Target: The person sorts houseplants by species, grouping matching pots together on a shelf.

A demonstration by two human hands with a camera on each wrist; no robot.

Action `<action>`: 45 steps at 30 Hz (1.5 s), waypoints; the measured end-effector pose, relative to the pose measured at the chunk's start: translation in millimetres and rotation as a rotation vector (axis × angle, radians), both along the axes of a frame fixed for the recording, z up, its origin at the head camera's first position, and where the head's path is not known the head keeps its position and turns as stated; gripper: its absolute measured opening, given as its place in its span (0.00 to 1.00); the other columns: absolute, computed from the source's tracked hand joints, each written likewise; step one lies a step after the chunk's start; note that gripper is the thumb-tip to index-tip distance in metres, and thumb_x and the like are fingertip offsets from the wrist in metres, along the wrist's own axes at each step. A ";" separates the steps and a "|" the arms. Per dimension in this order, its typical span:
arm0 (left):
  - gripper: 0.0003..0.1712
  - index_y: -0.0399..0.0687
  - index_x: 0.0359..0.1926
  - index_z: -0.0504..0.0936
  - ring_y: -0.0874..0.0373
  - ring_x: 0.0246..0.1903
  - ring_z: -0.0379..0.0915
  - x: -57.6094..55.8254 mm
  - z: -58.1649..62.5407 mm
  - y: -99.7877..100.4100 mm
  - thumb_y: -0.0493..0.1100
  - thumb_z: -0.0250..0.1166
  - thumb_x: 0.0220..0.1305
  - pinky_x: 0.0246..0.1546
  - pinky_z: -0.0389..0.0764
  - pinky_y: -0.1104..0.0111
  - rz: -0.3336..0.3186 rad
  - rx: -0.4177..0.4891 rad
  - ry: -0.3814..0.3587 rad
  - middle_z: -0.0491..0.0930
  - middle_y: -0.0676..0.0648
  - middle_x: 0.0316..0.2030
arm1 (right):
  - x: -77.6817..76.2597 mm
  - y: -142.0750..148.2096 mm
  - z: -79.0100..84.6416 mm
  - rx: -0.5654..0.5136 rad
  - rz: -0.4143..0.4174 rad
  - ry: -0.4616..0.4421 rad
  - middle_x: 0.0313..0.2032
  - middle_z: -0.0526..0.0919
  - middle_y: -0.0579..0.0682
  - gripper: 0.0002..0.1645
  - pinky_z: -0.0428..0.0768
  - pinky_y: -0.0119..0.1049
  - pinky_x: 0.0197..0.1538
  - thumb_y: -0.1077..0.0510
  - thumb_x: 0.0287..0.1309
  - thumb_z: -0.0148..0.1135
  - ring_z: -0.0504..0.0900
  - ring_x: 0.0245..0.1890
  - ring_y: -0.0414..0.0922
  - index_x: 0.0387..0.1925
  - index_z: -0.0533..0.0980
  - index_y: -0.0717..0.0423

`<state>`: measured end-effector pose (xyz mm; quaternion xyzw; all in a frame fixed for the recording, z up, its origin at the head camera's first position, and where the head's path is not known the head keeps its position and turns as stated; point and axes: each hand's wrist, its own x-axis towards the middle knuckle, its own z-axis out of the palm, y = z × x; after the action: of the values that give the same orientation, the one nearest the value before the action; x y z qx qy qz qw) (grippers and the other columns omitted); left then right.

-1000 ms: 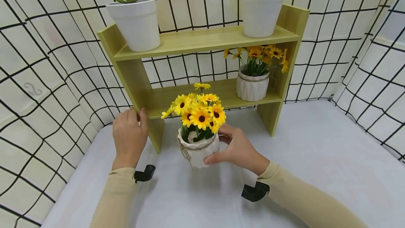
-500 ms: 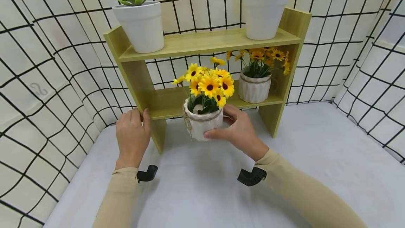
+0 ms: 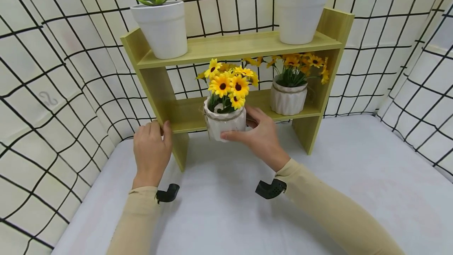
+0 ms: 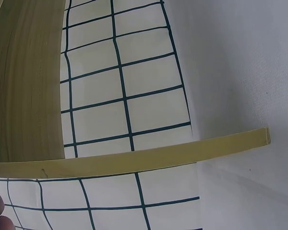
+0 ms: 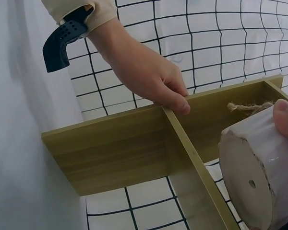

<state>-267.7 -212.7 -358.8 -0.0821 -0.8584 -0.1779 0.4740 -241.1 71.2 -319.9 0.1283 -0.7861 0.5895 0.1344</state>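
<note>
In the head view my right hand (image 3: 262, 137) grips a white fluted flower pot (image 3: 226, 125) from its right side, thumb on the front. Yellow artificial sunflowers (image 3: 230, 85) fill this pot, and twine circles its rim. It is held up in front of the lower board of a wooden shelf (image 3: 233, 46). The right wrist view shows the pot's underside (image 5: 247, 184) with a small hole. My left hand (image 3: 153, 150) holds the shelf's left side panel, thumb on the inner side; its other fingertips are hidden in the head view.
A second white pot with orange flowers (image 3: 289, 97) stands at the right of the lower board. On the top board are two white pots with succulents, a left pot (image 3: 162, 30) and a right pot (image 3: 301, 17). Black-lined grid walls (image 3: 375, 50) surround the white table (image 3: 226, 207).
My right hand has raised the sunflower pot from low over the table and moved it toward the shelf's lower board. The left hand stays at the side panel. The view has shifted slightly.
</note>
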 end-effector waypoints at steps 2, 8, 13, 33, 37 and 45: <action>0.24 0.33 0.29 0.73 0.39 0.27 0.68 -0.3 0.0 0.6 0.47 0.51 0.80 0.33 0.67 0.54 -0.001 0.000 -0.004 0.75 0.35 0.22 | 0.2 -1.3 1.7 0.011 -0.012 -0.004 0.56 0.80 0.42 0.53 0.83 0.44 0.61 0.41 0.38 0.87 0.83 0.58 0.44 0.70 0.74 0.37; 0.25 0.32 0.29 0.73 0.39 0.28 0.69 -0.1 -0.5 1.0 0.48 0.51 0.80 0.33 0.67 0.54 0.006 0.002 -0.020 0.75 0.35 0.23 | 1.9 -4.9 4.1 0.066 -0.054 -0.001 0.56 0.82 0.40 0.53 0.84 0.44 0.56 0.38 0.36 0.87 0.83 0.55 0.44 0.68 0.75 0.36; 0.25 0.33 0.29 0.74 0.39 0.28 0.69 1.1 -1.1 1.2 0.48 0.50 0.80 0.35 0.68 0.53 0.012 0.003 -0.038 0.76 0.35 0.23 | 2.1 -7.6 3.4 0.099 -0.091 0.018 0.54 0.82 0.42 0.54 0.85 0.44 0.53 0.38 0.35 0.87 0.84 0.53 0.45 0.68 0.76 0.39; 0.25 0.33 0.29 0.74 0.39 0.28 0.69 1.0 -0.1 0.5 0.48 0.51 0.80 0.33 0.68 0.53 0.010 0.014 -0.039 0.76 0.35 0.23 | -1.5 -21.9 2.3 0.117 -0.113 0.050 0.53 0.86 0.42 0.52 0.86 0.41 0.51 0.37 0.37 0.86 0.85 0.49 0.42 0.66 0.75 0.41; 0.25 0.32 0.30 0.74 0.39 0.28 0.69 0.9 0.2 1.0 0.49 0.51 0.81 0.34 0.68 0.53 0.011 0.015 -0.047 0.76 0.35 0.24 | -5.0 -27.1 2.3 0.105 -0.121 0.046 0.55 0.83 0.42 0.55 0.84 0.43 0.54 0.37 0.37 0.86 0.82 0.54 0.42 0.68 0.71 0.42; 0.26 0.32 0.30 0.74 0.39 0.29 0.70 -0.2 -0.3 1.6 0.49 0.50 0.81 0.34 0.69 0.53 0.013 0.014 -0.042 0.77 0.34 0.24 | -9.3 -35.6 2.7 0.091 -0.096 0.019 0.60 0.83 0.44 0.56 0.84 0.45 0.58 0.36 0.41 0.84 0.83 0.57 0.44 0.72 0.69 0.41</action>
<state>-267.9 -211.1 -359.1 -0.0697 -0.8675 -0.1825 0.4575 -250.5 35.6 -317.3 0.1021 -0.8161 0.5447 0.1640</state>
